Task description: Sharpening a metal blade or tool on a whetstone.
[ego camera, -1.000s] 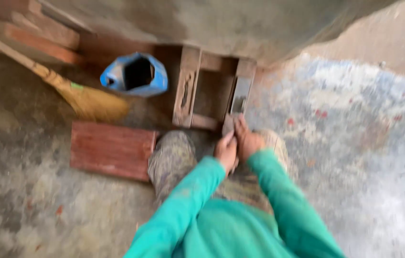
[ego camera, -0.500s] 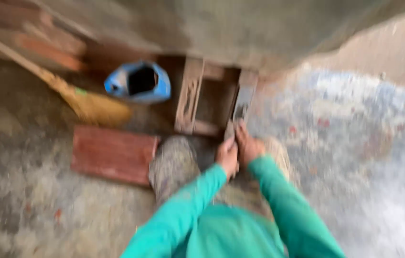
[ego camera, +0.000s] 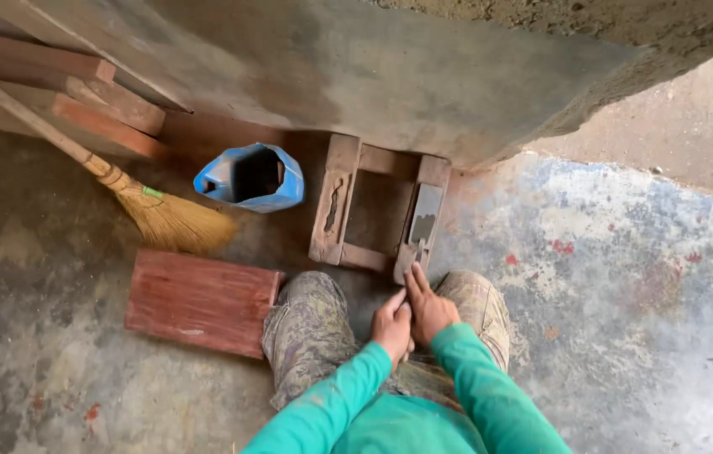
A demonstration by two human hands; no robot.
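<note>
Looking down from the head camera: both hands are pressed together right at the near end of a wooden frame [ego camera: 377, 210] on the concrete floor [ego camera: 625, 277]. The left hand [ego camera: 392, 326] is curled up, fingers folded in, and the right hand [ego camera: 429, 309] lies alongside with its fingers stretched forward. They're pinching a small dark blade [ego camera: 418, 249] between them; it sits just past the fingertips, touching the grey sharpening stone [ego camera: 425, 215] on the frame's right rail. A cut-open blue jug [ego camera: 249, 177], a broom [ego camera: 163, 217] and a red board [ego camera: 201, 301] sit off to the left.
</note>
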